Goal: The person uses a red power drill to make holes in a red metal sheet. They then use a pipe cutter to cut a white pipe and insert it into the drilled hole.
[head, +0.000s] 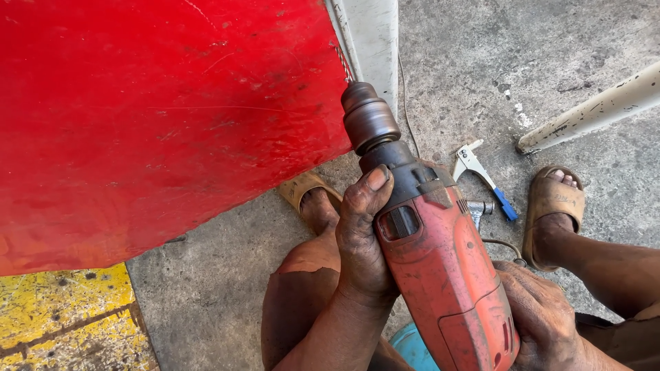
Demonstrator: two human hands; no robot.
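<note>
On concrete floor (227, 288): red metal panel (158, 117) upper left, drill bit (343, 64) touching its right edge. Red power drill (440, 261) tilted toward panel. Left hand (363, 240) wrapped round drill neck (thumb up); right hand (543, 316) clasping rear grip. Rivet tool (481, 175) near sandalled foot (550, 206).

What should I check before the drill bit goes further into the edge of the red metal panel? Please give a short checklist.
1. Left hand steadies the front of the red electric drill: ok.
2. Right hand grips the rear handle: ok; trigger finger hidden, cannot tell.
3. Thin twisted drill bit meets the edge of the red painted metal panel: ok, though exact contact point cannot tell.
4. Bit seated tight in the dark chuck: cannot tell.
5. Feet in brown sandals close to the work, toes bare: not ok.
6. Blue-handled hand tool lies loose on the concrete floor near the feet: not ok.
</note>
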